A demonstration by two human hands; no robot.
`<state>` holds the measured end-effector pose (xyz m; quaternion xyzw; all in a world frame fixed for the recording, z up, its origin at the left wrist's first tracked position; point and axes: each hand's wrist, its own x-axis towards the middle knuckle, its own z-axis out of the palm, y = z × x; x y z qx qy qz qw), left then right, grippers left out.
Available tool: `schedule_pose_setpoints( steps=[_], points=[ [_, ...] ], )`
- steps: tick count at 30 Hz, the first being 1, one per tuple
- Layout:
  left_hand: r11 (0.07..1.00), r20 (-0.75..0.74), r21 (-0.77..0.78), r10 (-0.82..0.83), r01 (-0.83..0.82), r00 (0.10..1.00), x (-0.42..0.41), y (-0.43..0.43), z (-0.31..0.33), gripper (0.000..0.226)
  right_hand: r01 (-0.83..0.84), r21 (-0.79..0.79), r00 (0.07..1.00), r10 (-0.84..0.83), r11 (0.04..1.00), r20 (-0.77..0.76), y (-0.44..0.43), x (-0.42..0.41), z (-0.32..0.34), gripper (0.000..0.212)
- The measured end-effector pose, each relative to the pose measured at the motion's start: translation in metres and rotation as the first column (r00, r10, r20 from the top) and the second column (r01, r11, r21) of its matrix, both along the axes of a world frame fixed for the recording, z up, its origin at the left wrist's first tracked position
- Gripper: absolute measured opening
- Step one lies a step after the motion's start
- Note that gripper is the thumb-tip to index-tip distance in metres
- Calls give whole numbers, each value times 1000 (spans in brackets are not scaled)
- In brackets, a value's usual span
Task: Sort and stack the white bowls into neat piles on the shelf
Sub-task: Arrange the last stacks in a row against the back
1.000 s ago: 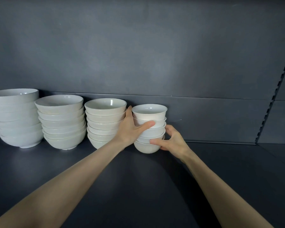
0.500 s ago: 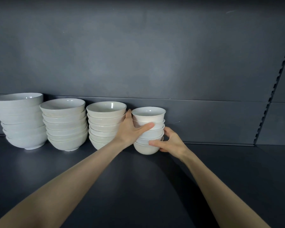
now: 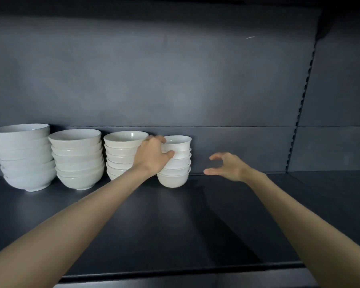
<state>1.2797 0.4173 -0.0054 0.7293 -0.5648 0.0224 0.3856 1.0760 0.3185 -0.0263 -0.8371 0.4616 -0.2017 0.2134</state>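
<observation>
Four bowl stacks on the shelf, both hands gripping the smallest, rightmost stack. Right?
Not quite. Only the left hand grips the smallest stack. The right hand is open off to its right, fingers spread, touching nothing. The head view shows this. The rest of the statement stands.

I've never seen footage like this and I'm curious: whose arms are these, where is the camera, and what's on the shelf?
No machine here: these are a person's bare arms, filmed by one wide-angle camera worn on the head, looking forward and down. On the dark shelf stand four stacks of white bowls: the largest pile at left, then the second pile, the third pile and the smallest pile. The left hand grips the smallest pile's upper bowls. The right hand hovers beside it, open, holding nothing.
</observation>
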Motion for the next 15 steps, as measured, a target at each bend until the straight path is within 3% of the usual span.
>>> schedule_pose_setpoints(
  steps=[6,15],
  points=[
    [975,215,85,-217,203,952,-50,1,33,42,191,-125,967,-208,974,-144,44,-77,47,65],
    [829,366,159,-554,537,748,-187,-14,75,56,433,-292,842,-498,853,-208,89,-214,99,65]
  ],
)
